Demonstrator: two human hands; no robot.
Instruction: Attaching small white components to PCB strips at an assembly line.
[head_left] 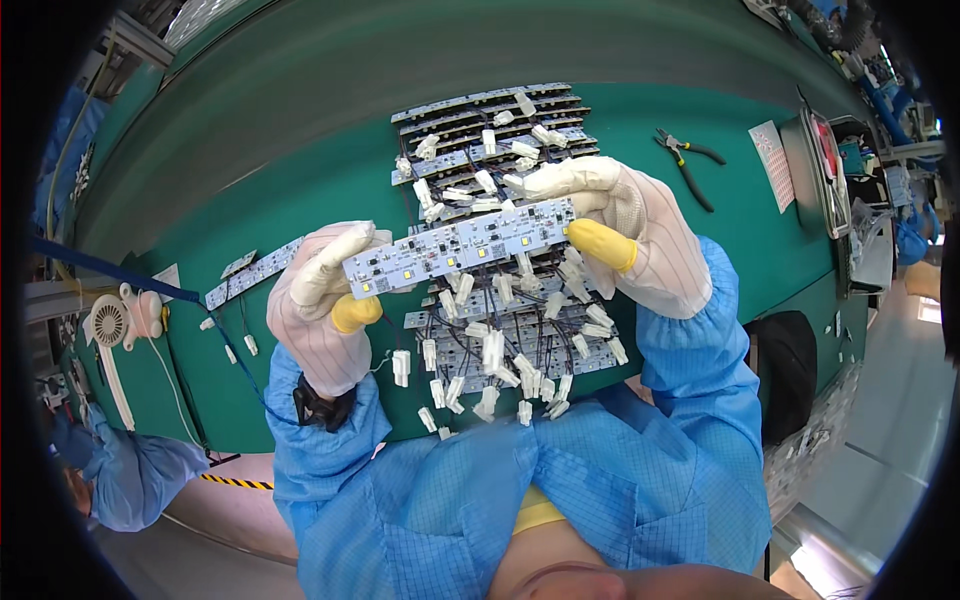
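Between my two gloved hands is a long white LED circuit board (460,247), its face with yellow-white LEDs and small black parts turned up toward me. My left hand (330,285) closes on the board's left end, thumb in a yellow fingertip cover below. At the other end my right hand (625,225) pinches the board between its yellow-covered thumb and its fingers. Beneath and behind lie rows of similar circuit boards (490,103) with dark wires and white plug connectors (493,350). The held board hides part of these rows.
Black-and-yellow pliers (690,168) lie on the green mat (740,250) at the right. Further right are a metal tray (825,170) and a sheet of pink dots (772,165). At left are another board strip (255,272), a small fan (112,320) and a blue cord (110,268). A co-worker's sleeve (140,475) shows lower left.
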